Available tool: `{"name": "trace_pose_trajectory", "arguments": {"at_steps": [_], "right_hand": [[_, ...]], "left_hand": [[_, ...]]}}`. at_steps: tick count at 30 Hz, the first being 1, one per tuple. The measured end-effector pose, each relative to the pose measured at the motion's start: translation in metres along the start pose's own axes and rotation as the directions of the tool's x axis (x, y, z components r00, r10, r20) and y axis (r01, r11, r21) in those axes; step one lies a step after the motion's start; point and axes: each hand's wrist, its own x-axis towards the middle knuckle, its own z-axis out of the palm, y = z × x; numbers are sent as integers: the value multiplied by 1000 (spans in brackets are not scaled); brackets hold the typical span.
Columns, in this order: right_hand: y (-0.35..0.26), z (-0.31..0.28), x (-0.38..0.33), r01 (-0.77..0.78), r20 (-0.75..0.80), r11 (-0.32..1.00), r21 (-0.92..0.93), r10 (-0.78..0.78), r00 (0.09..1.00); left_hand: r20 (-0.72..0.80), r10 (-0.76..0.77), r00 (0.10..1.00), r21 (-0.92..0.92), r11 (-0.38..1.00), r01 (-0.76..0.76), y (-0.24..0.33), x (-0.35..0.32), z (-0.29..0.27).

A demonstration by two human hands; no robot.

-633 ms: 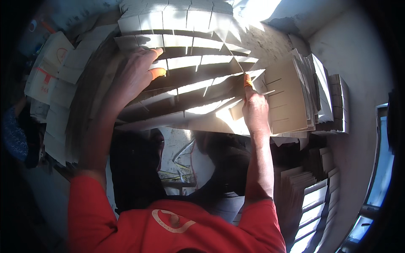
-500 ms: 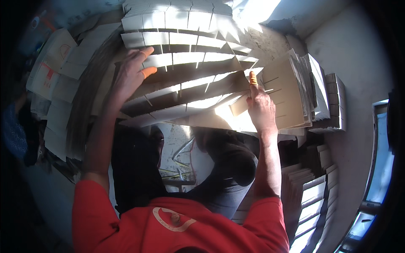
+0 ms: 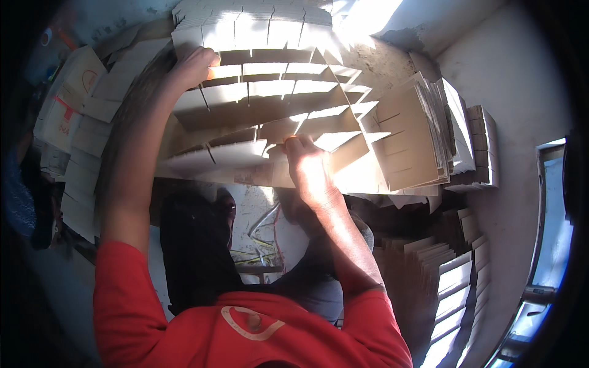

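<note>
Several slotted cardboard divider strips (image 3: 270, 91) stand on edge in rows before me, running left to right. A long cross strip (image 3: 350, 110) passes through them near their right ends. My left hand (image 3: 195, 69) is closed at the left end of a far strip, fingertips wrapped in orange covers. Near the middle of the nearest strip (image 3: 227, 153), my right hand (image 3: 308, 162) is closed on the top edge, its fingertips partly hidden and washed out by sunlight.
A thick stack of slotted strips (image 3: 251, 27) stands behind the rows. To the right lean slotted cardboard sheets (image 3: 408, 135), with another bundle (image 3: 483, 147) by the wall. Printed cardboard pieces (image 3: 73, 92) are piled at left. More strips (image 3: 448, 294) stand at lower right.
My left hand has moved farther away and closed. My right hand has come leftward from the strips' right ends to the nearest strip. The cross strip now shows along the right ends.
</note>
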Motion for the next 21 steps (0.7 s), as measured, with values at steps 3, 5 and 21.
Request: {"name": "trace_pose_trajectory", "arguments": {"at_steps": [3, 5, 21], "right_hand": [[-14, 6, 12, 12, 61, 1000, -23, -11, 998], [-14, 4, 16, 15, 131, 997, -75, -5, 991], [198, -108, -79, -443, -431, 565, -696, 164, 887]], "left_hand": [[-333, 88, 939, -126, 982, -137, -24, -29, 17], [-479, -18, 878, -274, 953, -130, -14, -36, 10], [-191, 19, 981, -613, 779, -134, 76, -97, 1]]}}
